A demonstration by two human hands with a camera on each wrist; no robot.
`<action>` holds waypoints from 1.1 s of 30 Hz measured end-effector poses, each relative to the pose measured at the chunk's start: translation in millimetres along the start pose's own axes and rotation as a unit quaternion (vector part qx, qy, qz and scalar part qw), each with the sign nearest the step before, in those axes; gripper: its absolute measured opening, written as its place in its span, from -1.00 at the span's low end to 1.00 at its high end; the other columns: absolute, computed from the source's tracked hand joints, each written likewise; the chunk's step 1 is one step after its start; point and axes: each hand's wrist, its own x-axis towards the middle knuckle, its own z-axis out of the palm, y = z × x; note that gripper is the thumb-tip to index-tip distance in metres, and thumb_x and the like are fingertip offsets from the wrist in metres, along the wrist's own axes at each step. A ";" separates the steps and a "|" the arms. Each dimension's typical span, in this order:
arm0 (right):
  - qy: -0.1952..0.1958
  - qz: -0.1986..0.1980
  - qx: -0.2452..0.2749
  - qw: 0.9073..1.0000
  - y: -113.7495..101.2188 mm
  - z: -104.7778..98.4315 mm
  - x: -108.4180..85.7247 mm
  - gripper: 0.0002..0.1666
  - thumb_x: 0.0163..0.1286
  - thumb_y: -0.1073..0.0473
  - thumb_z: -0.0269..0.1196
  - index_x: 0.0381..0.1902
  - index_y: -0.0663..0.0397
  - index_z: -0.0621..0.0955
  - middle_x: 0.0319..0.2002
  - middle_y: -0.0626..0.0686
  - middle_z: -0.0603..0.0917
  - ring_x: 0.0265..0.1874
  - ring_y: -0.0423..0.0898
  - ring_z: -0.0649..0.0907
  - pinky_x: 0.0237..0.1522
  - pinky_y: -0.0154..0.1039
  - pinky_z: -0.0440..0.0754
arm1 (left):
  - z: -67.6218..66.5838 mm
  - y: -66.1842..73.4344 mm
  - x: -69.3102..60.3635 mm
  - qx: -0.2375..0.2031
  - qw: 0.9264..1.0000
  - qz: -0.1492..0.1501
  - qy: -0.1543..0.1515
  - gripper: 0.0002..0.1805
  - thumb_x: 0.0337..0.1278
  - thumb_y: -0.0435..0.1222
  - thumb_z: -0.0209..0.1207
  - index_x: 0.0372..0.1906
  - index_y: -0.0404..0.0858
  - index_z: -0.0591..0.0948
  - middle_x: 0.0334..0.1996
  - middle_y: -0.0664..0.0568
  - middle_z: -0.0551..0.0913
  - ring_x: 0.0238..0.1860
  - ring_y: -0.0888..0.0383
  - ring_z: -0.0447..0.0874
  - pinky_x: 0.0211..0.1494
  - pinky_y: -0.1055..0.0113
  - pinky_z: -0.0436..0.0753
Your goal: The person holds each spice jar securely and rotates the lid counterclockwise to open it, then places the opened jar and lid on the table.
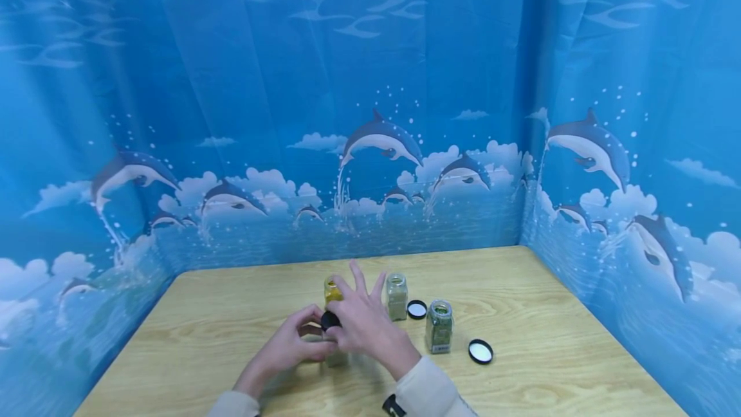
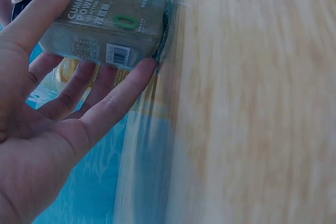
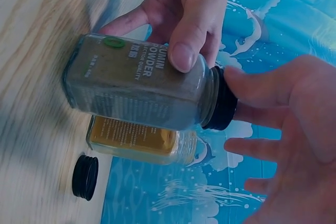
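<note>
A glass jar labelled cumin powder (image 3: 131, 85), filled with brown-grey powder, stands roughly upright between both hands. My left hand (image 1: 295, 343) grips its sides, the thumb (image 2: 39, 17) on one face and fingers on the other. Whether its base touches the table I cannot tell. A black lid (image 3: 223, 98) sits on its mouth. My right hand (image 1: 367, 327) pinches that lid from above, with its other fingers spread out. Just behind, a lidless jar of yellow-orange powder (image 3: 136, 137) is partly hidden by the hands in the head view.
To the right stand a lidless jar of pale powder (image 1: 397, 301) and a lidless jar of green flakes (image 1: 440, 333). Black lids (image 1: 417, 309) lie near them, one lid (image 1: 480, 351) farther right. Another black lid (image 3: 85, 177) shows near the yellow jar. A blue dolphin curtain (image 1: 370, 82) borders the wooden table (image 1: 556, 365).
</note>
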 end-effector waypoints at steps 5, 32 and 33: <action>-0.034 -0.004 0.017 0.999 -0.9 -3.1 -1.0 -0.54 0.28 -0.04 0.44 0.16 -0.36 0.70 0.59 0.01 0.30 0.64 0.33 0.01 0.30 0.79 -0.04 | -0.4 -1.0 -0.5 0.000 1.000 0.004 0.001 -0.58 0.09 -0.25 0.50 -0.05 -0.27 0.54 0.16 -0.26 0.60 0.12 -0.10 0.67 -0.07 0.12 0.85; 0.028 0.024 -0.003 0.999 0.1 0.7 0.4 -0.46 0.24 -0.37 0.40 -0.04 -0.16 0.76 0.46 0.06 0.48 0.60 0.30 0.18 0.29 0.77 0.12 | 0.0 1.1 0.0 0.007 1.000 0.006 0.004 -0.61 0.13 -0.23 0.48 -0.06 -0.28 0.55 0.11 -0.20 0.60 0.14 -0.04 0.67 -0.11 0.18 0.85; 0.026 0.024 -0.004 0.999 -0.1 0.4 0.4 -0.47 0.24 -0.36 0.41 -0.04 -0.16 0.76 0.47 0.06 0.48 0.60 0.30 0.17 0.29 0.77 0.12 | -0.1 1.1 -0.1 0.004 1.000 0.006 0.003 -0.61 0.13 -0.24 0.48 -0.06 -0.28 0.55 0.12 -0.21 0.60 0.14 -0.04 0.67 -0.11 0.17 0.85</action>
